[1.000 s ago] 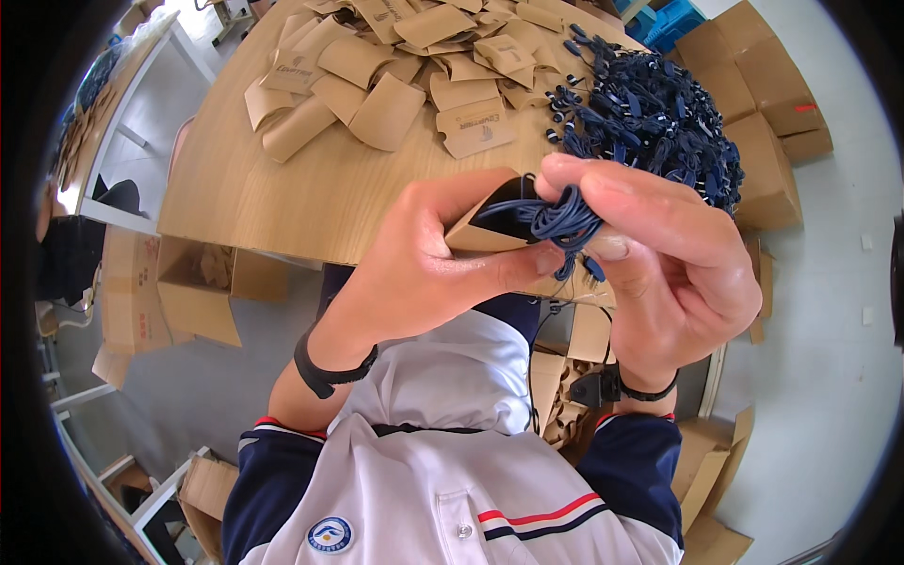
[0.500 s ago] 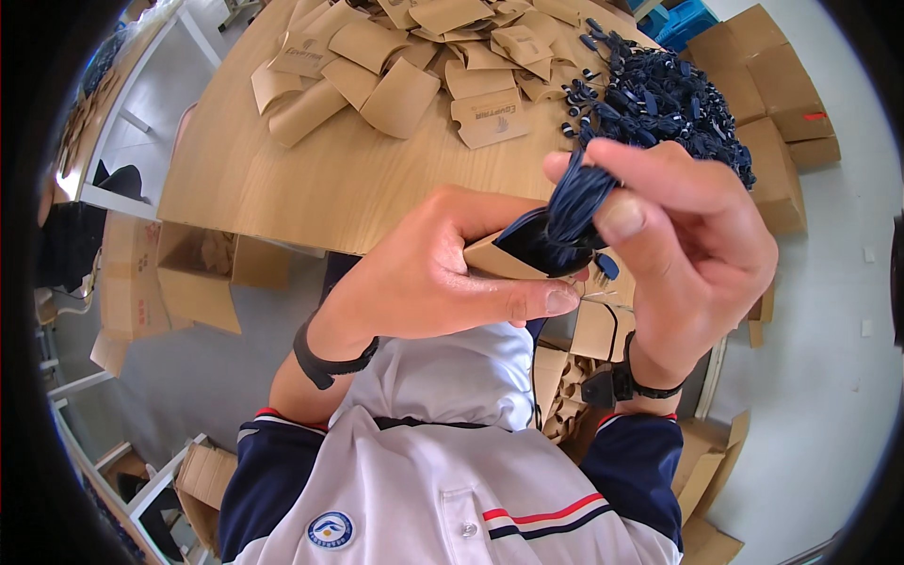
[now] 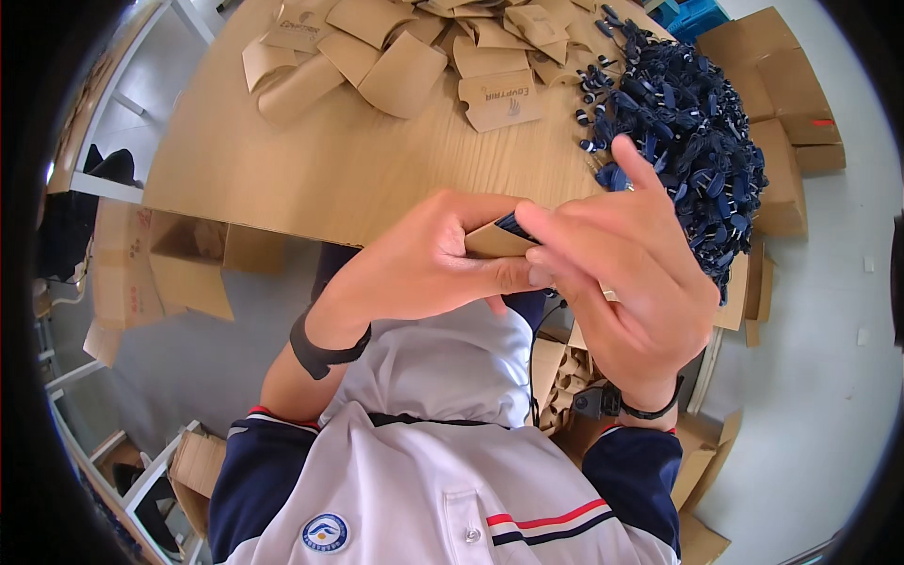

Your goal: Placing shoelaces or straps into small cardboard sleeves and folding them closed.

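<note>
The left hand (image 3: 414, 254) pinches a small cardboard box (image 3: 492, 243), dark blue cable (image 3: 511, 224) showing at its mouth. The right hand (image 3: 631, 268) crowds that opening, its exact hold hidden; a heap of earphones (image 3: 697, 132) lies beyond.

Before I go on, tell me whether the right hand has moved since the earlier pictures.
Yes: against the cardboard pile on the table, the right hand has shifted left and lower in view.

The wooden table (image 3: 282, 179) bears brown card sleeves (image 3: 405, 75) and navy earphones (image 3: 692, 132).
</note>
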The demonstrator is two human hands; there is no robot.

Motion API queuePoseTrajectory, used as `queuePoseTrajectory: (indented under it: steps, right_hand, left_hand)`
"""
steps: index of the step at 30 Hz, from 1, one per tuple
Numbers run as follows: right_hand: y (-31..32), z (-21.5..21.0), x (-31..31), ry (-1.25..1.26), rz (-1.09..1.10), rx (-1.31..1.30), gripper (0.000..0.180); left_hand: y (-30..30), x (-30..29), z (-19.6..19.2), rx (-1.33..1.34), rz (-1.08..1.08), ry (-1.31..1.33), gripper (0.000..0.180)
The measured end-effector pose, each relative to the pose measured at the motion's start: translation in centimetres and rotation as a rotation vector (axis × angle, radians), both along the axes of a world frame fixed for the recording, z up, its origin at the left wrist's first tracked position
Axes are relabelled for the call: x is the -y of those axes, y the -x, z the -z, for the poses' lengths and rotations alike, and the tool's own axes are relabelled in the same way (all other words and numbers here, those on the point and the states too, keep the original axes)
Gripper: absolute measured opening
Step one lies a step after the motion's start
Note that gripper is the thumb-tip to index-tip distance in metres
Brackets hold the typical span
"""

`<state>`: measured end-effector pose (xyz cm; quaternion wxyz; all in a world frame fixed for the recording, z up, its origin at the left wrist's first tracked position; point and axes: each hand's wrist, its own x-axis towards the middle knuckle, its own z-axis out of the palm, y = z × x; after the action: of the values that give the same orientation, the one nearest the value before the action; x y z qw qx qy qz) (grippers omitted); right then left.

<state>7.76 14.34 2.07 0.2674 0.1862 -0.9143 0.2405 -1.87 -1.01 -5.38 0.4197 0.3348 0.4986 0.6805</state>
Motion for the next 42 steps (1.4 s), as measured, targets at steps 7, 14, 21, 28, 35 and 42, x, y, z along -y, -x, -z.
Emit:
queuePoseTrajectory:
  steps: [7,14,21,28,35,42]
  right_hand:
    - [0.2,1.2,-0.3,0.194,0.068,0.395,0.032]
    - [-2.2,0.7,-2.9,0.326,0.103,0.181,0.059]
    - [-0.1,1.8,1.7,0.477,-0.015,-0.231,0.025]
    - [-0.3,0.4,3.5,0.689,-0.026,-0.534,0.019]
    - [-3.2,0.0,3.7,0.856,-0.135,-0.334,0.020]
    - [-3.1,-1.3,4.4,1.392,-0.171,0.177,0.081]
  left_hand:
    - [1.6,0.0,0.9,-0.362,0.129,0.122,0.030]
    - [-0.5,-1.2,-1.2,0.384,-0.175,-0.270,0.039]
    - [-1.4,-1.8,-6.3,0.123,-0.208,-0.300,0.059]
    - [-3.1,-0.7,-6.8,-1.079,-0.740,-0.462,0.035]
    - [-3.4,0.2,-8.1,-1.022,-0.558,-0.551,0.023]
    - [-1.0,1.0,-8.3,-1.992,-0.469,-0.612,0.028]
